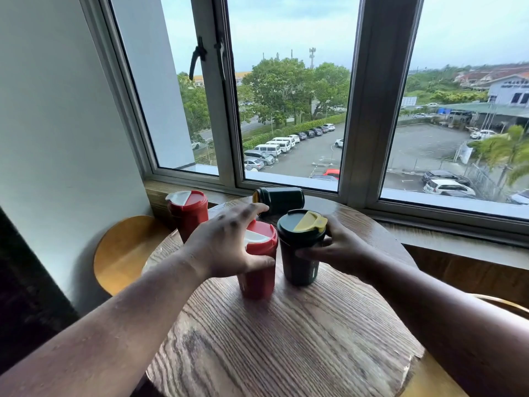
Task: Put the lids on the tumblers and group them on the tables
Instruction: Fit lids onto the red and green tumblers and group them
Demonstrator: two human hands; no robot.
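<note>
A red tumbler (259, 279) with a red and white lid stands upright mid-table, and my left hand (226, 245) wraps around its top. Right beside it stands a dark green tumbler (299, 263) wearing a green lid with a yellow flap; my right hand (340, 247) grips its side. A second red tumbler (187, 213), lidded, stands at the table's far left edge. Behind the pair, a second dark green tumbler (279, 199) lies on its side, its lidded end pointing left.
The round wooden table (286, 339) sits against a window sill (458, 239) and big windows. A round wooden stool seat (126, 250) is at the left by the wall. Another curved wooden edge (503, 303) shows at the right.
</note>
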